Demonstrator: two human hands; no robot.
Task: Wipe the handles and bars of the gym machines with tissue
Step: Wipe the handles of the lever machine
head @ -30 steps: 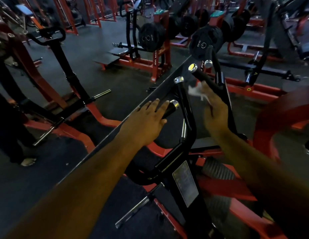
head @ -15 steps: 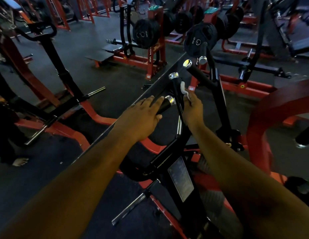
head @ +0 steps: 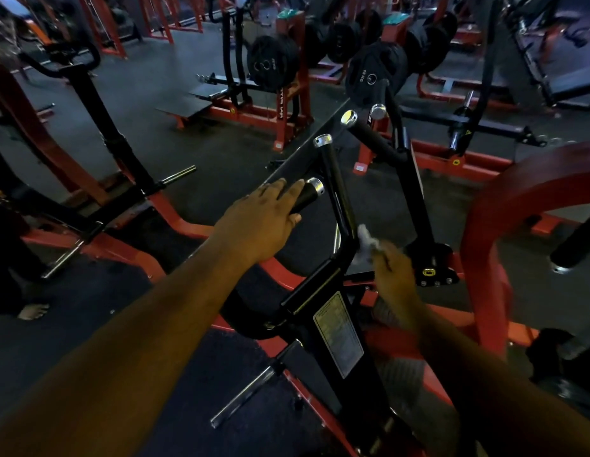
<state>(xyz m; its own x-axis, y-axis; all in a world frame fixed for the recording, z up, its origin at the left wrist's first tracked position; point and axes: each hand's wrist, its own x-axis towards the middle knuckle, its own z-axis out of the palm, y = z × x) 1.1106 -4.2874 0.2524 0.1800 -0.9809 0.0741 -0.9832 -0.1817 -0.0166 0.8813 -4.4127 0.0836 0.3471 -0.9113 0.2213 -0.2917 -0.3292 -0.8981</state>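
Head view, dim gym floor. Left hand (head: 264, 222) at centre frame, fingers laid straight and relaxed over a short black handle (head: 305, 196), chrome cap poking out past the fingertips, nothing clamped. Right hand (head: 390, 268) right of centre, blurred, fingers curled round a white tissue (head: 366, 240), pinching it and pressing it against the black bar (head: 339, 199) near its lower bend. Bar rising from there up and left to a chrome end cap (head: 323, 140). Second black bar (head: 376, 141) to the upper right, chrome-capped too, angled down to a black bracket (head: 433, 265) just right of the tissue hand. Below the hands, black upright with a pale label plate (head: 339, 334), and a chrome peg (head: 244, 395) jutting toward lower centre. Red curved frame (head: 504, 206) at right edge. Black weight plates (head: 270, 62) on red racks along the top of the frame, one marked in kg, figure unclear. Another red and black machine (head: 99, 133) at upper left. Bare foot (head: 33, 311) at the left edge, on dark matting
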